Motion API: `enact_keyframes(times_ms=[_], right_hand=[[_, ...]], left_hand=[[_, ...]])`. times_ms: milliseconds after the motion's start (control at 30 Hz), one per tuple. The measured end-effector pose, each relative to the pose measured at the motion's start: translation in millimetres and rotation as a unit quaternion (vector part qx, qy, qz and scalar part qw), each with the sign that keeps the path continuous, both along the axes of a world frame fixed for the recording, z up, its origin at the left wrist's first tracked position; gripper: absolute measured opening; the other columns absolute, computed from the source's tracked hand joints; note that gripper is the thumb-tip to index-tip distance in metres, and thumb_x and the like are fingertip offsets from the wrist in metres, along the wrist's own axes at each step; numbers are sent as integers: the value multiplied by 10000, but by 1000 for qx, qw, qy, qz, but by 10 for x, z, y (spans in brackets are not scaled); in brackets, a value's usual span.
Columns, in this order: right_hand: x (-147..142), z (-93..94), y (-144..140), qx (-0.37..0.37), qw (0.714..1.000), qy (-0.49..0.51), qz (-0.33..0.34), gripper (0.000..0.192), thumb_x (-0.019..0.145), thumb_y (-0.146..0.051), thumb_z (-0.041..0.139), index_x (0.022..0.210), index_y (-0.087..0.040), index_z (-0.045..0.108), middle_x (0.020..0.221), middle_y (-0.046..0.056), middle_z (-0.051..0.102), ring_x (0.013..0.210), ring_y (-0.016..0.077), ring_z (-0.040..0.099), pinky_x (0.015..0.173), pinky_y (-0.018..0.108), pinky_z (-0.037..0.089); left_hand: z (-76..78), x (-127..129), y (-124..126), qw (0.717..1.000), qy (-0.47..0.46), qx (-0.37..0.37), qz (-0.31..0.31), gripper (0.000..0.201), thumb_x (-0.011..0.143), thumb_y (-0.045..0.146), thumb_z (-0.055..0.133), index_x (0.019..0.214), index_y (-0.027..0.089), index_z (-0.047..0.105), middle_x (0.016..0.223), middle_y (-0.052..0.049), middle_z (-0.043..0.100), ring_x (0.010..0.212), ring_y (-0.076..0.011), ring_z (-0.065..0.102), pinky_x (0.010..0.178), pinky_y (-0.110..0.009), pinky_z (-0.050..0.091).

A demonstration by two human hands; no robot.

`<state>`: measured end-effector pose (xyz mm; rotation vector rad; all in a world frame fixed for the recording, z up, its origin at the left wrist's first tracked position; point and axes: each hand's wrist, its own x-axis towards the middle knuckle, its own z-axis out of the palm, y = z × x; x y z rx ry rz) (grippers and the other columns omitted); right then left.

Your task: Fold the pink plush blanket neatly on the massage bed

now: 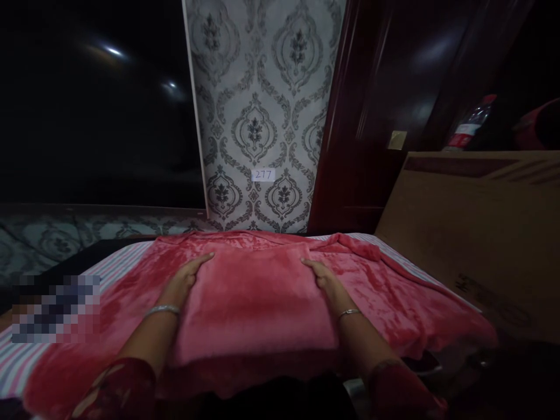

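**Both hands flat on a folded pink blanket**

I see the left hand (188, 275) and the right hand (322, 275) lying palm down on a pink fleece blanket (256, 291) spread over a bed. The fingers (202, 259) of the left hand are released and stretched out, pointing far and slightly right; those of the right hand are likewise released, pointing far and slightly left. Neither hand grasps anything; both press on the cloth. Between them sits a raised, folded panel of the blanket, and each hand rests along one side edge of that panel. A thin bracelet (163, 310) circles the left wrist, and a bangle (349, 313) circles the right. Patterned red sleeves show at the near edge of the view.

The blanket fills the middle of the scene, from the near edge to the far end of the bed, with a rumpled ridge at its far right. Under it, a striped sheet (118, 259) shows on the left and at the far right corner. Beyond the bed stands a wall with grey damask wallpaper (262, 105), bearing a small label reading 277 (263, 174). To the right of it is dark red woodwork (363, 116), and nearer on the right leans a large cardboard sheet (472, 233). A plastic bottle (470, 125) with a red label stands behind the cardboard.
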<state>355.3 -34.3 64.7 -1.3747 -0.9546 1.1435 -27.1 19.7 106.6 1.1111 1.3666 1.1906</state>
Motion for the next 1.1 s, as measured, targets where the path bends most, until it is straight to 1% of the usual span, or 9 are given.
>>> enact_keyframes(times_ms=[100, 200, 300, 367, 433, 500, 633, 700, 1100], right_hand=[[90, 344, 27, 79, 996, 36, -1, 244, 654, -296, 753, 856, -171, 698, 742, 88, 754, 768, 274, 724, 771, 404, 591], [205, 803, 95, 196, 979, 49, -29, 459, 583, -276, 770, 1027, -215, 666, 943, 28, 768, 902, 231, 701, 856, 350, 555], [287, 1165, 84, 354, 932, 1, -80, 587, 553, -278, 772, 1118, -210, 629, 1051, 16, 742, 978, 220, 662, 918, 355, 515], [313, 1184, -16, 425, 896, -69, -111, 530, 607, -297, 751, 1111, -187, 630, 1071, 41, 730, 1005, 233, 644, 940, 379, 499], [330, 944, -182, 446, 875, -140, -126, 411, 702, -324, 694, 1086, -186, 647, 1108, 68, 722, 1033, 243, 631, 957, 395, 488], [355, 476, -390, 438, 870, -194, -116, 325, 752, -355, 644, 1035, -198, 679, 1130, 90, 722, 1037, 257, 633, 960, 415, 488], [423, -594, -850, 308, 921, -238, -25, 247, 707, -379, 650, 881, -227, 738, 1038, 88, 753, 1027, 280, 658, 992, 448, 481], [437, -906, -1039, 222, 948, -224, -37, 273, 752, -380, 591, 925, -237, 747, 1080, 81, 750, 1059, 271, 656, 1021, 454, 467], [239, -1057, -1559, 110, 950, -218, -192, 475, 727, -631, 590, 889, -202, 713, 928, 88, 745, 931, 282, 650, 870, 390, 495]], left_hand=[[335, -35, 25, 998, -40, 16, -35, 404, 391, 383, 884, 700, 182, 718, 728, -105, 748, 712, -305, 721, 648, -422, 604], [788, -65, 69, 981, -90, 167, -28, 495, 360, 303, 904, 804, 185, 719, 773, -29, 741, 696, -204, 680, 656, -310, 571], [1184, -114, 47, 942, -98, 318, -30, 586, 361, 253, 908, 906, 190, 702, 861, 5, 729, 802, -179, 663, 742, -270, 548], [1257, -186, -39, 928, -61, 367, -30, 624, 400, 288, 912, 974, 196, 685, 950, -3, 726, 910, -201, 655, 824, -290, 537], [1099, -294, -181, 923, 5, 383, -25, 628, 455, 358, 906, 1017, 203, 674, 1037, -23, 722, 1002, -237, 642, 898, -329, 523], [731, -424, -364, 929, 79, 360, -38, 581, 482, 418, 887, 988, 213, 686, 1086, -47, 724, 1081, -281, 629, 973, -374, 496], [-173, -644, -782, 958, 181, 193, -110, 406, 441, 509, 835, 722, 239, 723, 996, -94, 761, 1129, -362, 629, 1052, -439, 449], [-466, -696, -954, 971, 190, 109, -92, 395, 442, 543, 805, 703, 255, 737, 983, -94, 770, 1106, -366, 643, 1048, -442, 455], [-913, -347, -1287, 965, 176, 161, 105, 414, 716, 559, 601, 905, 197, 669, 972, -81, 720, 954, -257, 650, 915, -365, 494]])
